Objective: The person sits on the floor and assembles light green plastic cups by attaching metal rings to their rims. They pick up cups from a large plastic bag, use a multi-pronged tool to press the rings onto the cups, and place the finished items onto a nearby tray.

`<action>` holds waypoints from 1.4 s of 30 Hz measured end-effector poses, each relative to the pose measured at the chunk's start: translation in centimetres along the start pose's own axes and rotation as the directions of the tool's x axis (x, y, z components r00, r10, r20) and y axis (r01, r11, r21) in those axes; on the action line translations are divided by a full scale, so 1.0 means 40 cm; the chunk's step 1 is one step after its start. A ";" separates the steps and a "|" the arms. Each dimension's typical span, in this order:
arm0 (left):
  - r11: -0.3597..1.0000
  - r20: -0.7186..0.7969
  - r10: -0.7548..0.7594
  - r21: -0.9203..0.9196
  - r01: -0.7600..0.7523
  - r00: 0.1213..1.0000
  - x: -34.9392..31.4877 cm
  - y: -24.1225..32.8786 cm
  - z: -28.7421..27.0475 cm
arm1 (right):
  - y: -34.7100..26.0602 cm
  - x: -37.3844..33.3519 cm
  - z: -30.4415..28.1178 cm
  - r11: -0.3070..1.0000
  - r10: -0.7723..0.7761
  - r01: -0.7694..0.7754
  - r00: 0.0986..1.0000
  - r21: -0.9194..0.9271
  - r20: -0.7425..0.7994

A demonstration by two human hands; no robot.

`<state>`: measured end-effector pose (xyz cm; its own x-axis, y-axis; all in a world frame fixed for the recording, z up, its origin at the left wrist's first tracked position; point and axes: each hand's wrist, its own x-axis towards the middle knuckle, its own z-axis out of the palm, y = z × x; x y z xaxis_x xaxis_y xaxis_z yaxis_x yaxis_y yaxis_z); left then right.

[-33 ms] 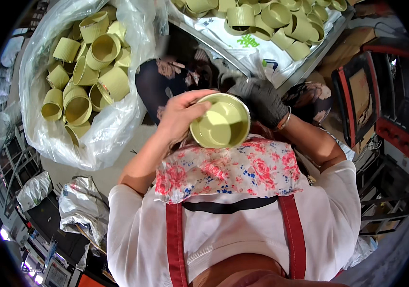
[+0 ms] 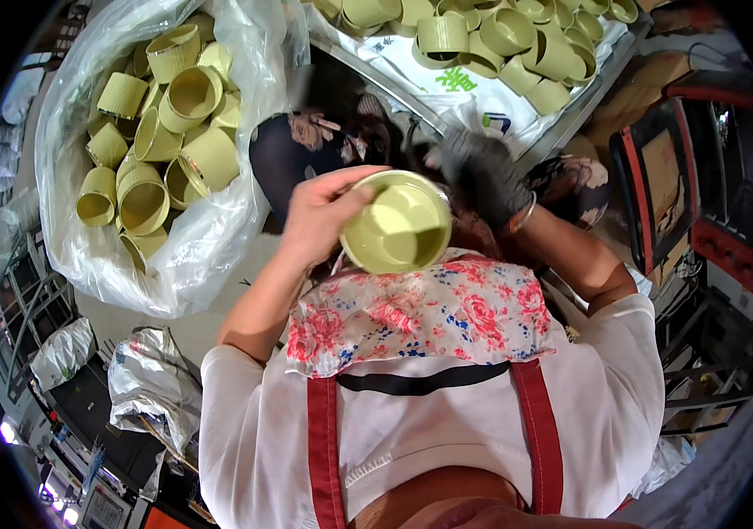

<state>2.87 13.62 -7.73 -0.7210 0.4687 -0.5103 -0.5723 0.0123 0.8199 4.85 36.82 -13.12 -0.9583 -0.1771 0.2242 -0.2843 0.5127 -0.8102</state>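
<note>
My left hand point(image 2: 319, 216) grips a pale green ribbed plastic cup point(image 2: 398, 234) by its near rim, held in front of my chest with its open mouth facing up at me. My right hand point(image 2: 482, 175), in a dark glove with a bracelet at the wrist, sits at the cup's far right rim with its fingers curled. The glove is blurred, and I cannot make out whether it grips the cup or anything else. The cup's inside looks bare.
A big clear plastic bag point(image 2: 218, 238) at the left is full of the same green cups. Several more cups lie on a white sheet over a table point(image 2: 482, 106) at the top. A red-framed machine point(image 2: 702, 176) stands at the right. A crumpled bag point(image 2: 152, 379) lies lower left.
</note>
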 end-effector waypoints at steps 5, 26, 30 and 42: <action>0.906 -0.670 0.352 0.068 -0.418 0.654 -0.058 0.114 -0.215 | 0.369 0.154 -0.024 0.928 0.371 -0.334 0.849 0.163 -0.377; 0.445 0.400 0.576 0.578 -0.684 0.713 0.175 0.108 0.025 | 0.082 0.117 -0.108 0.870 -0.349 0.487 0.725 -0.083 0.593; 0.582 0.503 0.458 0.453 -0.675 0.733 0.149 0.003 0.073 | 0.078 0.004 -0.085 0.904 -0.386 0.417 0.710 0.090 0.589; 0.649 0.395 0.448 0.473 -0.595 0.802 0.063 -0.045 0.067 | 0.006 -0.030 -0.042 0.718 -0.634 0.695 0.640 0.024 0.434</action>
<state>3.13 17.16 -9.78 -0.6806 0.7302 0.0603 0.2424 0.1467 0.9590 5.90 38.57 -12.68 -0.4210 -0.8027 0.4224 -0.8697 0.2251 -0.4392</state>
